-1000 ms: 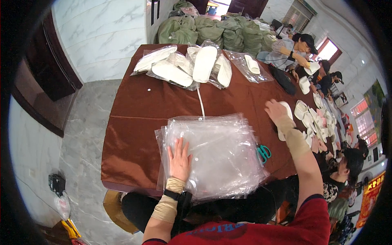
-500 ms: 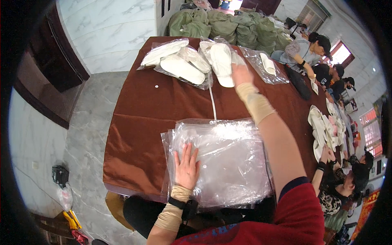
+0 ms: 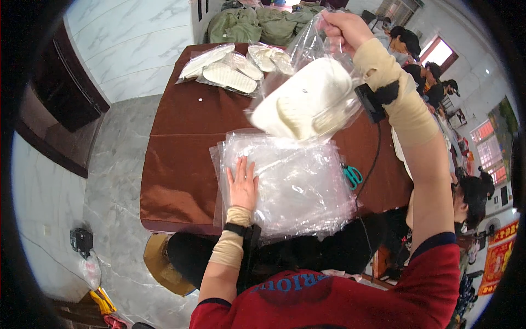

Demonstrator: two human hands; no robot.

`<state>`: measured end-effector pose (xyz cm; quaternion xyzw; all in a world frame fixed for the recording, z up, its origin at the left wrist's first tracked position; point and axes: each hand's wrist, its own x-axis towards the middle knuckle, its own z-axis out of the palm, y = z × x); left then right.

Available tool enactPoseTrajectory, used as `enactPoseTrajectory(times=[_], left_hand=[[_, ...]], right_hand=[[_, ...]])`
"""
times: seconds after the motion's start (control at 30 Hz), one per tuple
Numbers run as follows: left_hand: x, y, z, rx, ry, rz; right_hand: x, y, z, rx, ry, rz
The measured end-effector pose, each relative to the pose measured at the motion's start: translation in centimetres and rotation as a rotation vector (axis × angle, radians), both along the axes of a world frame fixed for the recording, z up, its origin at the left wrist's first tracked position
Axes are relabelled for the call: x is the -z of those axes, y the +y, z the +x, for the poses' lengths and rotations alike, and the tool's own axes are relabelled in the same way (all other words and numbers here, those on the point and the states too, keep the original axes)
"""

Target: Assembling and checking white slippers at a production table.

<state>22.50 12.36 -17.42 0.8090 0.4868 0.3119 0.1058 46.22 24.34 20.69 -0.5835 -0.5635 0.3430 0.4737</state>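
Now your right hand [image 3: 348, 30] clutches a bag of slippers [image 3: 309, 98]; already bagged slippers [image 3: 229, 78] lie left of that grip, unfilled bags [image 3: 301, 192] nearer you, under your spread left hand [image 3: 243, 187].

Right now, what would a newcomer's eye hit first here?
The bagged white slippers, hanging from the raised right hand over the brown-covered table. Next, the stack of clear plastic bags at the table's near edge, under the flat left hand. Teal scissor handles show at the stack's right.
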Motion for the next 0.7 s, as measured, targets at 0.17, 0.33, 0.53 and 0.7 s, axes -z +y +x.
enactPoseTrajectory(times=[0.17, 0.33, 0.53, 0.7], left_hand=[[1.2, 0.2, 0.2, -0.004, 0.071, -0.029], [3.3, -2.0, -1.6, 0.147, 0.082, -0.364], [2.6, 0.6, 0.4, 0.147, 0.089, -0.38], [3.6, 0.6, 0.5, 0.187, 0.108, -0.407]], right_hand=[[4.4, -5.8, 7.0, -0.046, 0.584, -0.205], [17.9, -13.2, 10.8, 0.25, 0.61, -0.364], [30.3, -18.8, 10.9, 0.472, 0.365, -0.22], [33.9, -17.7, 9.3, 0.161, 0.243, -0.38]])
